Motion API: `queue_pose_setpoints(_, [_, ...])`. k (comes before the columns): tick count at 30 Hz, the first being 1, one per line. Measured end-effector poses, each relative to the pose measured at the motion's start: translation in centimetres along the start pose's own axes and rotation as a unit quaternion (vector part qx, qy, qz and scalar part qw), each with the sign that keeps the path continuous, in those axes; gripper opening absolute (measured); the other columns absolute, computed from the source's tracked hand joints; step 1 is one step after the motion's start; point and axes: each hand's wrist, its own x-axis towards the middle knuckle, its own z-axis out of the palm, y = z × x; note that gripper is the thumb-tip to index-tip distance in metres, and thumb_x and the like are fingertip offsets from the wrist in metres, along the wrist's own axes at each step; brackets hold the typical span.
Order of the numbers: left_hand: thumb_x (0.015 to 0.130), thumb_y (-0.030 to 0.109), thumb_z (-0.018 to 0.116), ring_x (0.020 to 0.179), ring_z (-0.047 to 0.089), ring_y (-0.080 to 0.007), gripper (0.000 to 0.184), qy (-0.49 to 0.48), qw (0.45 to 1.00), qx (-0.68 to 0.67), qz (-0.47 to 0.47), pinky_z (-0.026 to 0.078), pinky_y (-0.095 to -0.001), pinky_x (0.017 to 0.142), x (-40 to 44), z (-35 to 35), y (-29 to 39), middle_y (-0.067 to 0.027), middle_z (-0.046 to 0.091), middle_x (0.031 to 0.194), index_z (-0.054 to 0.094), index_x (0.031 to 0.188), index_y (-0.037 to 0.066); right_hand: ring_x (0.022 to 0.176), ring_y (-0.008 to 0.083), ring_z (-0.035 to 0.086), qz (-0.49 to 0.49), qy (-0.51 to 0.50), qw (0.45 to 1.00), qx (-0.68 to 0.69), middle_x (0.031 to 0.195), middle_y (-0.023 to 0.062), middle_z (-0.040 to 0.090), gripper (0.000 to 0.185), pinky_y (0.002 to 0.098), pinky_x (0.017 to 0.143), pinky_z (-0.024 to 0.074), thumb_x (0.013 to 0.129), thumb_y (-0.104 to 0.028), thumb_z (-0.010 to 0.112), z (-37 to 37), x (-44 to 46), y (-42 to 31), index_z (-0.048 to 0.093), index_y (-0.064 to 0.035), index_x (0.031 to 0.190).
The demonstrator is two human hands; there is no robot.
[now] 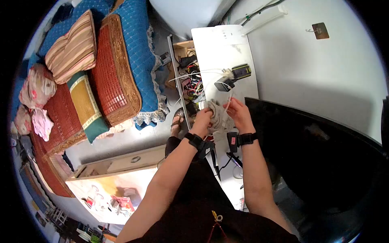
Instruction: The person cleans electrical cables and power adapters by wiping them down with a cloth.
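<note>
In the head view, the left hand [202, 121] gripped a bunched greyish cloth [220, 115] above the white table [214, 46], between both hands. The right hand [240, 115] pinched a white cable [231, 96], whose held stretch pointed lengthwise away from the person, toward the black adapter [223, 84].

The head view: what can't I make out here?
In the head view:
Floor of the drawer: mostly covered by tangled cables.
Inside of the grey cloth: hidden by its folds.
Writing on the pink wrist label: too small.
Right end of the black screen: lost in dark lens border.
</note>
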Motion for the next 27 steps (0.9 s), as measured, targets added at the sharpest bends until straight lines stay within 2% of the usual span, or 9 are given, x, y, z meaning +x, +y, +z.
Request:
queue_pose_setpoints(6, [0.082,0.012,0.048,0.058,0.049,-0.015,0.023,0.0,0.994,-0.099,0.04,0.035,-0.0275,0.047,3.2,1.1,2.3,-0.0048,0.057,0.08,0.055,0.1,-0.001,0.068,0.0121,0.058,0.004,0.048,0.999,-0.001,0.078,0.003,0.061,0.024,0.0247,0.061,0.0452,0.088,-0.017,0.052,0.3,1.0,0.8,0.058,-0.0038,0.107])
queue_pose_setpoints(9, [0.079,0.009,0.054,0.056,0.054,-0.0159,0.015,-0.039,0.998,0.054,-0.002,0.039,-0.0284,0.048,4.9,3.3,3.3,-0.0051,0.056,0.069,0.058,0.088,-0.001,0.056,0.0145,0.055,-0.054,0.11,0.992,-0.023,0.075,0.0024,0.061,0.018,0.0275,0.049,0.0427,0.087,-0.011,0.051,0.7,1.8,1.5,0.063,0.0011,0.095])
queue_pose_setpoints(11, [0.074,0.01,0.058,0.055,0.054,-0.0176,0.012,-0.027,0.998,-0.038,0.039,0.04,-0.03,0.049,5.9,5.3,3.1,-0.0081,0.056,0.062,0.06,0.077,-0.001,0.054,0.0169,0.055,-0.143,0.137,0.97,-0.14,0.067,0.0062,0.062,0.017,0.0298,0.051,0.042,0.081,-0.01,0.053,-0.6,3.1,3.2,0.063,0.0038,0.086])
queue_pose_setpoints(13, [0.069,0.01,0.06,0.057,0.057,-0.0202,0.012,0.037,0.97,0.222,0.095,0.043,-0.0326,0.052,8.6,5.8,2.5,-0.0127,0.058,0.062,0.06,0.07,-0.002,0.055,0.0177,0.055,-0.157,0.167,0.935,-0.271,0.066,0.0094,0.062,0.018,0.0309,0.052,0.0419,0.078,-0.01,0.055,-0.7,2.9,2.7,0.063,0.0041,0.085])
queue_pose_setpoints(14, [0.065,0.01,0.061,0.06,0.059,-0.0229,0.014,0.067,0.97,0.211,0.105,0.044,-0.0339,0.055,9.8,6.0,2.1,-0.0152,0.059,0.064,0.06,0.067,-0.003,0.055,0.0184,0.056,-0.169,0.19,0.88,-0.4,0.065,0.0126,0.062,0.019,0.032,0.053,0.0418,0.075,-0.011,0.057,-0.7,2.8,2.3,0.062,0.0045,0.084])
queue_pose_setpoints(17, [0.066,0.011,0.061,0.062,0.059,-0.0252,0.015,0.059,0.984,0.151,0.067,0.045,-0.0355,0.058,12.8,6.0,0.5,-0.0157,0.061,0.067,0.062,0.072,-0.003,0.057,0.006,0.048,-0.187,0.193,0.908,-0.32,0.06,0.0032,0.057,0.017,0.0237,0.052,0.0382,0.07,-0.007,0.053,-0.3,2.3,1.2,0.062,0.0031,0.081])
queue_pose_setpoints(21, [0.075,0.016,0.06,0.063,0.06,-0.0255,0.019,0.01,0.983,0.162,0.085,0.045,-0.0357,0.056,13.4,5.6,1.4,-0.0142,0.062,0.068,0.063,0.072,-0.003,0.058,0.0069,0.05,-0.147,0.189,0.927,-0.29,0.063,0.0033,0.059,0.017,0.0232,0.053,0.0397,0.073,-0.008,0.055,-0.2,1.8,0.5,0.063,0.003,0.084])
queue_pose_setpoints(26, [0.082,0.023,0.059,0.057,0.057,-0.0219,0.026,-0.003,0.999,0.042,-0.006,0.044,-0.0344,0.05,13.0,5.6,3.5,-0.0127,0.061,0.069,0.062,0.077,-0.002,0.058,0.0088,0.054,-0.166,0.197,0.947,-0.192,0.066,0.0029,0.06,0.018,0.0223,0.054,0.0423,0.076,-0.01,0.061,-0.3,3.1,1.3,0.064,0.0046,0.086])
queue_pose_setpoints(27, [0.082,0.025,0.059,0.057,0.057,-0.0213,0.028,-0.074,0.961,0.198,0.176,0.044,-0.0337,0.05,11.8,5.2,3.9,-0.0125,0.061,0.07,0.061,0.077,-0.003,0.056,0.0084,0.053,-0.155,0.207,0.95,-0.172,0.066,0.0027,0.06,0.017,0.022,0.053,0.0421,0.076,-0.009,0.06,-0.4,3.2,1.5,0.064,0.0043,0.086])
